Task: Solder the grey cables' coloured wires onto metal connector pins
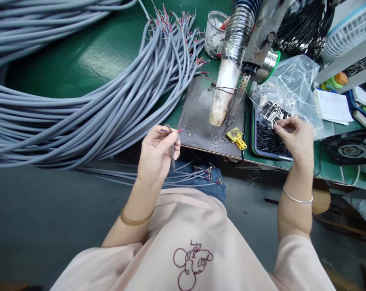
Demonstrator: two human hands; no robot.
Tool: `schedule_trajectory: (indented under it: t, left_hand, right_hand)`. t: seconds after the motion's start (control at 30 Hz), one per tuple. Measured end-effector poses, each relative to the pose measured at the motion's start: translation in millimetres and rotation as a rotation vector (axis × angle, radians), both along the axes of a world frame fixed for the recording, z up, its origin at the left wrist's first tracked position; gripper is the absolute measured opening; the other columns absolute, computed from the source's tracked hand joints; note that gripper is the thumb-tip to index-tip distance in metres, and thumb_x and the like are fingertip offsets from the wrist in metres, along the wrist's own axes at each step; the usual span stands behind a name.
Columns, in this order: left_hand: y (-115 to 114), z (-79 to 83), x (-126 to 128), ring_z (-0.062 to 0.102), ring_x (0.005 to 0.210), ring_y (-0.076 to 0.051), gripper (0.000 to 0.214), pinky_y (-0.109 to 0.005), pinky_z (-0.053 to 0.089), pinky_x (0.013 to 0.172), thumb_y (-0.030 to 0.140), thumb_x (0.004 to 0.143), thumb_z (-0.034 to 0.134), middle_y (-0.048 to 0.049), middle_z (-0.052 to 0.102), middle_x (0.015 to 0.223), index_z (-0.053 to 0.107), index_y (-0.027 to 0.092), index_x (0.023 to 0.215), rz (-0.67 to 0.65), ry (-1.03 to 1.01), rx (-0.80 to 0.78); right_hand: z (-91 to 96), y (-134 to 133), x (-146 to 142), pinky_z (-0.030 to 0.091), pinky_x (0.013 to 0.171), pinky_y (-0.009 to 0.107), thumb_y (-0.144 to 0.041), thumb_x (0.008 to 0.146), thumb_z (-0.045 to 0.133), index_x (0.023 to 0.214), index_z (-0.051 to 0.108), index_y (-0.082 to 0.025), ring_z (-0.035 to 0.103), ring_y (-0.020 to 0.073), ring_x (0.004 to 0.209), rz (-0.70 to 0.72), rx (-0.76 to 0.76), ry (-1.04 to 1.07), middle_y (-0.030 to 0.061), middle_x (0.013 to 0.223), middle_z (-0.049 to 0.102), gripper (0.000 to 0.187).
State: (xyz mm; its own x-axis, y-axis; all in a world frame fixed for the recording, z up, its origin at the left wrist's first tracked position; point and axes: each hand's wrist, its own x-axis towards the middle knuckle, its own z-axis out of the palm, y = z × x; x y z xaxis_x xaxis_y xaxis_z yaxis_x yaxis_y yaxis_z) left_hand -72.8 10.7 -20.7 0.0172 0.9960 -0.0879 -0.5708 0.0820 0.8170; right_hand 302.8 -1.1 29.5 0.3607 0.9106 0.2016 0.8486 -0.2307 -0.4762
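Observation:
My left hand (155,153) is closed in a pinch round the end of a grey cable (172,155). Thin coloured wires stick out past the fingertips. Over a tray (254,135) on the right, my right hand (298,137) has thumb and fingers pinched at a heap of metal connectors (272,111). What lies between those fingertips is too small to make out. Short black tubes (268,139) fill the front of the tray, below the connectors. Across my lap lie several cables ending in connectors (209,176).
A large bundle of grey cables (110,117) covers the left of the green table. A dark board (198,109) lies centrally, under a duct hose (225,85) and a metal holder. Solder spool (269,66), plastic bag (301,81), yellow clip (239,139) and black fan (352,147) stand around.

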Motion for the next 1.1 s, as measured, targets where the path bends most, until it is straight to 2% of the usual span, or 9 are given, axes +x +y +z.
schedule_trajectory:
  t: [0.17, 0.3, 0.4, 0.53, 0.63, 0.7, 0.83, 0.97, 1.1]
  left_hand:
    - [-5, 2.4, 10, 0.061, 0.058, -0.011, 0.022, -0.018, 0.048, 0.043, 0.023, 0.067, 0.089, -0.0005, 0.066, 0.068, 0.068, 0.016, 0.071, -0.189, -0.025, 0.115]
    - [-10, 6.3, 17, 0.056, 0.048, -0.008, 0.020, -0.016, 0.042, 0.038, 0.021, 0.071, 0.086, -0.0005, 0.066, 0.065, 0.067, 0.016, 0.074, -0.289, 0.048, 0.148]
    - [-13, 6.1, 22, 0.050, 0.043, -0.005, 0.021, -0.015, 0.038, 0.037, 0.023, 0.074, 0.084, 0.0002, 0.066, 0.065, 0.065, 0.016, 0.078, -0.344, 0.079, 0.103]
    - [-16, 4.1, 31, 0.046, 0.042, -0.003, 0.024, -0.014, 0.036, 0.038, 0.027, 0.075, 0.084, 0.0012, 0.063, 0.063, 0.064, 0.015, 0.080, -0.371, 0.093, 0.033]
    - [-17, 3.8, 40, 0.042, 0.041, -0.002, 0.025, -0.013, 0.033, 0.037, 0.028, 0.076, 0.083, 0.0027, 0.060, 0.060, 0.062, 0.015, 0.079, -0.390, 0.072, -0.011]
    - [-18, 4.0, 45, 0.041, 0.039, -0.001, 0.026, -0.013, 0.031, 0.036, 0.029, 0.076, 0.082, 0.0038, 0.058, 0.058, 0.062, 0.014, 0.080, -0.391, 0.066, -0.039]
    - [-19, 3.9, 49, 0.045, 0.041, -0.001, 0.024, -0.012, 0.035, 0.038, 0.030, 0.078, 0.081, 0.0036, 0.059, 0.062, 0.062, 0.014, 0.080, -0.400, 0.067, -0.023]
    - [-21, 3.9, 49, 0.058, 0.048, -0.004, 0.023, -0.014, 0.043, 0.040, 0.031, 0.078, 0.081, -0.0021, 0.066, 0.083, 0.066, 0.013, 0.078, -0.488, 0.081, 0.066]
    - [-23, 3.8, 47, 0.063, 0.050, -0.004, 0.023, -0.015, 0.049, 0.042, 0.032, 0.078, 0.082, -0.0062, 0.067, 0.097, 0.071, 0.012, 0.081, -0.552, 0.130, 0.100]
  right_hand:
    - [6.0, 3, 4, 0.048, 0.075, 0.029, -0.021, 0.073, 0.076, 0.074, 0.068, -0.012, 0.065, 0.0098, 0.071, 0.013, -0.043, 0.062, 0.0103, 0.089, 0.077, 0.012]
    - [11.9, -1, 3, 0.051, 0.072, 0.030, -0.017, 0.070, 0.076, 0.067, 0.066, -0.012, 0.067, 0.0113, 0.072, 0.010, -0.010, 0.102, 0.0126, 0.093, 0.077, 0.012]
    - [18.0, -9, -1, 0.053, 0.075, 0.030, -0.018, 0.072, 0.076, 0.071, 0.066, -0.015, 0.069, 0.0132, 0.080, -0.006, 0.101, 0.103, 0.0114, 0.096, 0.076, 0.010]
    - [25.9, -32, -30, 0.054, 0.083, 0.030, -0.015, 0.072, 0.078, 0.072, 0.064, -0.018, 0.072, 0.0161, 0.091, 0.093, 0.345, 0.156, 0.0049, 0.087, 0.072, 0.014]
    - [26.0, -54, -71, 0.058, 0.072, 0.030, -0.020, 0.077, 0.078, 0.075, 0.060, -0.019, 0.075, 0.0175, 0.081, 0.173, 0.365, 0.462, 0.0031, 0.096, 0.068, 0.018]
    - [21.9, -68, -99, 0.059, 0.069, 0.030, -0.022, 0.079, 0.079, 0.077, 0.061, -0.020, 0.074, 0.0162, 0.078, 0.215, 0.302, 0.539, 0.0027, 0.099, 0.069, 0.018]
    - [3.8, -78, -137, 0.061, 0.073, 0.030, -0.023, 0.084, 0.076, 0.079, 0.062, -0.021, 0.073, 0.0176, 0.090, 0.273, 0.240, 0.614, 0.0044, 0.099, 0.074, 0.015]
    - [-17.2, -68, -154, 0.061, 0.065, 0.026, -0.025, 0.086, 0.074, 0.082, 0.062, -0.021, 0.071, 0.0145, 0.081, 0.280, 0.251, 0.735, 0.0042, 0.102, 0.073, 0.014]
    - [-25.9, -60, -160, 0.060, 0.058, 0.022, -0.026, 0.087, 0.074, 0.083, 0.063, -0.022, 0.067, 0.0111, 0.075, 0.290, 0.253, 0.809, 0.0020, 0.098, 0.068, 0.012]
